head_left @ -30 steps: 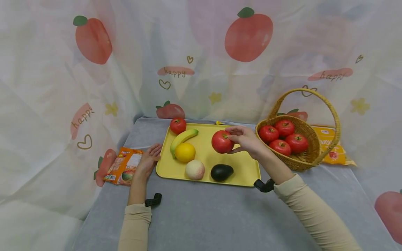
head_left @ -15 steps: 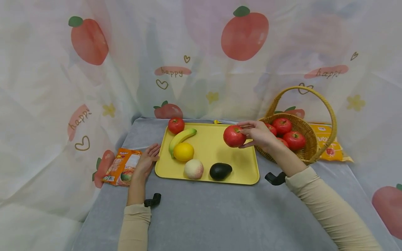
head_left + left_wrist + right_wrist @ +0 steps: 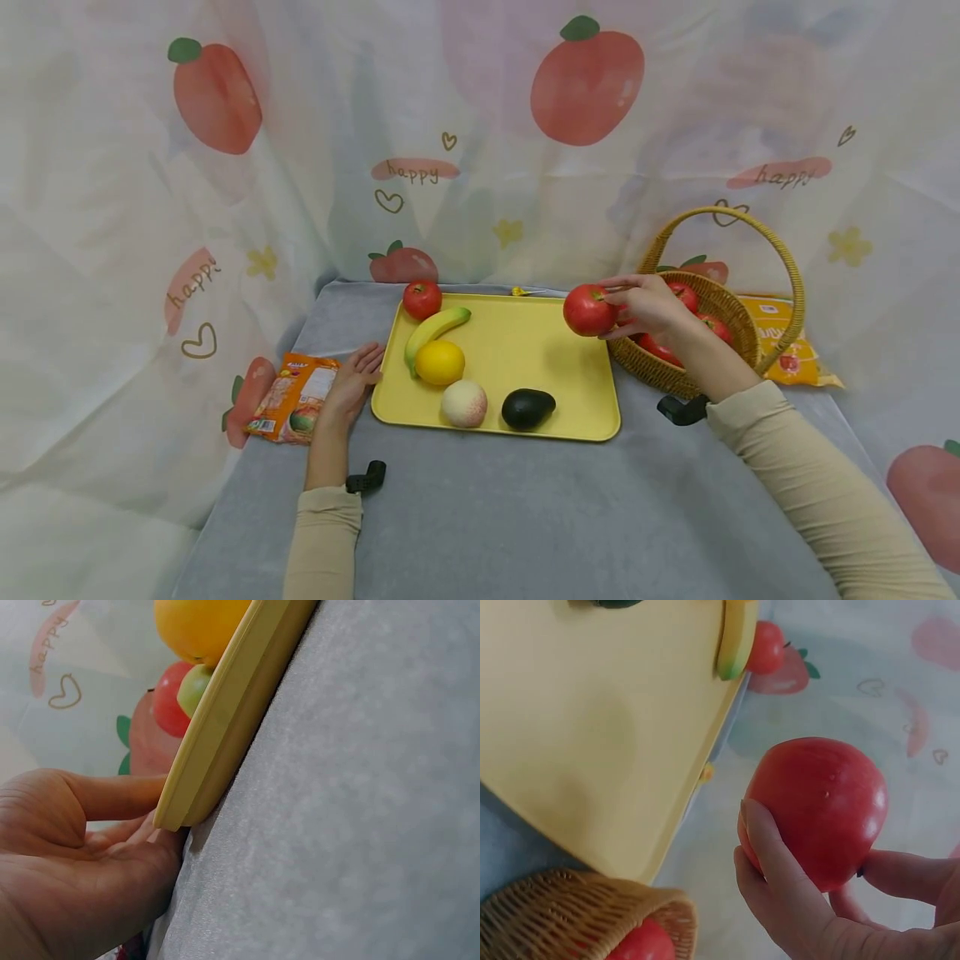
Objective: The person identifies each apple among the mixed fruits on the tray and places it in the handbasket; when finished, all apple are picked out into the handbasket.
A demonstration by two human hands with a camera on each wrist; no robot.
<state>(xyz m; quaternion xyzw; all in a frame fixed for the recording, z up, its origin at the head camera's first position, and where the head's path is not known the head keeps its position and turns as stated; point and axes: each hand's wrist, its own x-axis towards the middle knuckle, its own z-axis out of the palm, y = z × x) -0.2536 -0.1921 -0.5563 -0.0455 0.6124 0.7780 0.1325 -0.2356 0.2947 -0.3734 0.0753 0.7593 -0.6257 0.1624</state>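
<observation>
My right hand (image 3: pixel 647 307) holds a red apple (image 3: pixel 588 310) above the right end of the yellow tray (image 3: pixel 555 354), beside the basket's left rim. The right wrist view shows fingers and thumb gripping the apple (image 3: pixel 817 810) by its sides. My left hand (image 3: pixel 354 385) rests at the tray's left edge with its fingers extended; in the left wrist view the thumb touches the tray's rim (image 3: pixel 206 746). On the tray lie a banana (image 3: pixel 438 332), a lemon-like yellow fruit (image 3: pixel 440 363), a peach (image 3: pixel 464 404) and an avocado (image 3: pixel 528 409). Another red apple (image 3: pixel 422 299) sits at its far left corner.
A wicker basket (image 3: pixel 738 321) with a tall handle stands to the right and holds several red apples, partly hidden by my right hand. An orange packet (image 3: pixel 296 398) lies left of the tray, a yellow packet (image 3: pixel 795 350) behind the basket. A printed curtain hangs behind.
My right hand has carried the apple rightward and slightly up, from over the tray's middle to beside the basket. The left hand stays at the tray's edge.
</observation>
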